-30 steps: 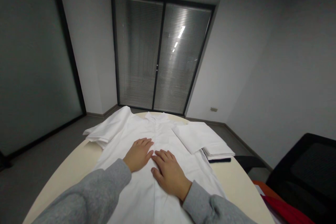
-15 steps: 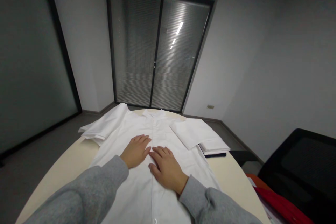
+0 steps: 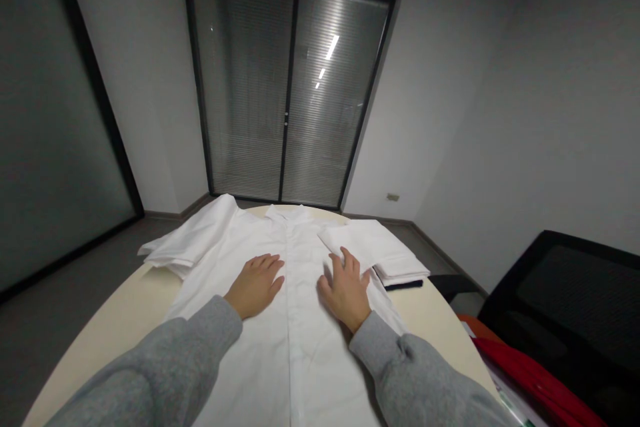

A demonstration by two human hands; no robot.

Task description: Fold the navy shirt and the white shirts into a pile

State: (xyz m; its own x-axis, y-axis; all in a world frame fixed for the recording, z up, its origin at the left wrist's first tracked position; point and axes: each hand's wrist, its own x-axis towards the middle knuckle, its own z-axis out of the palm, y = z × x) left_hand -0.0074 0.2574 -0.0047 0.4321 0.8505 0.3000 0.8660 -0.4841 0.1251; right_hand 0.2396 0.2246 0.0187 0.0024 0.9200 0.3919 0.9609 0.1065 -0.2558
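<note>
A white button-front shirt point(image 3: 265, 360) lies spread on the round table, its collar at the far edge. One sleeve extends to the left; the other lies to the right, over or beside a dark-edged item. My left hand point(image 3: 256, 285) rests flat on the shirt left of the button strip, fingers stretched forward. On the right half of the shirt is my right hand point(image 3: 346, 287), fingers spread and slightly bent, near the right sleeve point(image 3: 387, 250). Whether its fingertips touch the cloth I cannot tell. Neither hand holds anything.
The pale round table point(image 3: 113, 327) curves around the shirt. Just under the right sleeve a dark edge point(image 3: 404, 285) shows. A black mesh chair point(image 3: 565, 307) stands at the right, with red cloth point(image 3: 530, 373) near it. Behind is a glass door with blinds point(image 3: 285, 93).
My right hand has moved right and away from my left hand, its fingers spreading. My left hand stays on the shirt. The whole view has shifted slightly.
</note>
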